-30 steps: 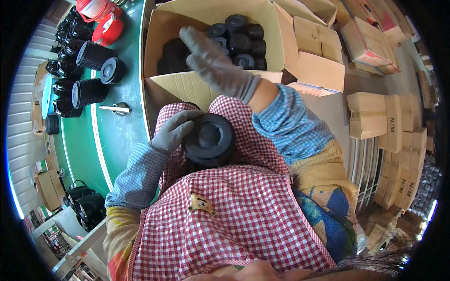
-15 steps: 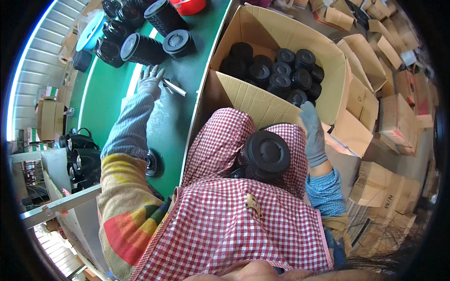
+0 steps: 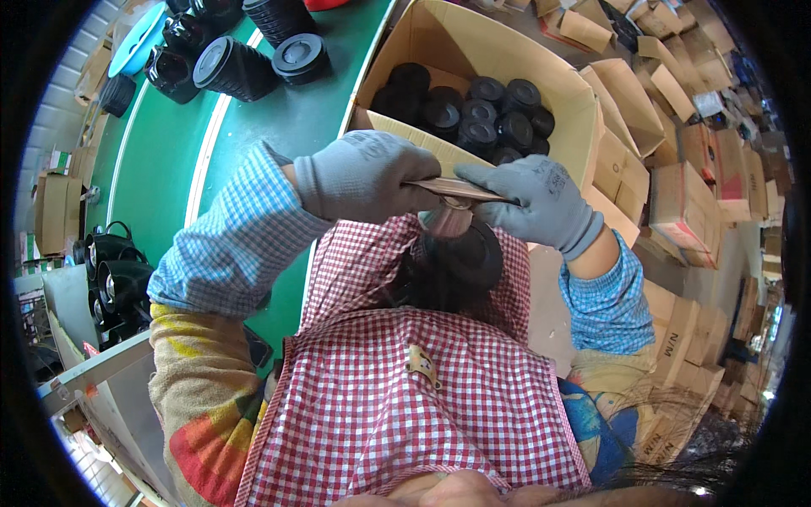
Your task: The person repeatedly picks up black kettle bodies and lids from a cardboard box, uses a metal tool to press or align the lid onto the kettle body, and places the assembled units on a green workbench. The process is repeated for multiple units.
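Observation:
Both my hands wear grey gloves and meet in front of my chest, above my lap. Between them is a thin, flat, pale-brown strip (image 3: 469,191), with a curved shiny piece (image 3: 446,222) hanging under it; its exact kind is unclear. My left hand (image 3: 372,176) is closed on one end of the strip. At the other end, my right hand (image 3: 536,201) pinches it between thumb and fingers. Below them, a black round lidded container (image 3: 469,262) rests on my checked apron (image 3: 422,363), partly hidden by the hands and the strip.
A large open carton (image 3: 557,76) holds several black round lidded pieces (image 3: 477,131). On the green table (image 3: 160,169) at left stand stacked black ribbed lids (image 3: 232,69), another black lid stack (image 3: 301,57) and glossy black pots (image 3: 169,74). More cartons (image 3: 688,203) fill the right side.
My left hand has come off the table towards my lap, and the pale piece that lay beside it there is gone. My right hand has moved left from the carton's edge. Both now grip the strip.

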Demonstrator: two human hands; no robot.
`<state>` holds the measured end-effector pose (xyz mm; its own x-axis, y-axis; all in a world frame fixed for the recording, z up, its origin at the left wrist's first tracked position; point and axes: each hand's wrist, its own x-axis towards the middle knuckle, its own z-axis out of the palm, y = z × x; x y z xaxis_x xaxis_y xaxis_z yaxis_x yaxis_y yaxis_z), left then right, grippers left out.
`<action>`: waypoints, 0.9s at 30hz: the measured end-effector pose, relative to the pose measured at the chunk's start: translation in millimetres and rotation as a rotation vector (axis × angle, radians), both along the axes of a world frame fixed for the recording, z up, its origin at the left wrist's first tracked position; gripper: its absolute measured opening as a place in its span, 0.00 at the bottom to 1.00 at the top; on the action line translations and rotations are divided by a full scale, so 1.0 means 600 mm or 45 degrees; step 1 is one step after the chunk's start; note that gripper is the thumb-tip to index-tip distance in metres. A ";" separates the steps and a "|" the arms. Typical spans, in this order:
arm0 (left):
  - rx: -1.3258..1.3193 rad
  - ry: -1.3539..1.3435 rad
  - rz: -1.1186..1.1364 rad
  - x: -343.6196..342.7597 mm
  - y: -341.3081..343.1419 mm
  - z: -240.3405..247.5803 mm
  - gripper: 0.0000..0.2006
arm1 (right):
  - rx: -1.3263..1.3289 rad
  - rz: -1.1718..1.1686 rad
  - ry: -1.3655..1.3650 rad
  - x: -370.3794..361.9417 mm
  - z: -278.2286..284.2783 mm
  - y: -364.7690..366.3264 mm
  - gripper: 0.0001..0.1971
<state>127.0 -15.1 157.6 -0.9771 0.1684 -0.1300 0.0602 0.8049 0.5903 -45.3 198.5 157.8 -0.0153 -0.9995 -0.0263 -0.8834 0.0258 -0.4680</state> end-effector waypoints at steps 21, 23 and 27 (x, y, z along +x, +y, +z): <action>0.129 -0.460 0.129 -0.025 0.182 0.018 0.20 | -0.090 0.196 -0.490 -0.078 -0.178 0.081 0.24; 0.187 -0.511 0.146 -0.026 0.190 0.021 0.27 | -0.082 0.279 -0.412 -0.085 -0.183 0.073 0.24; 0.053 -0.573 0.237 -0.015 0.214 0.019 0.31 | -0.086 0.372 -0.369 -0.093 -0.178 0.056 0.23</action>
<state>118.1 113.3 168.8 -0.8396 0.0100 -0.5432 -0.3512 0.7529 0.5566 -100.9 232.2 51.1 0.2678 -0.9603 0.0780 -0.6804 -0.2459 -0.6903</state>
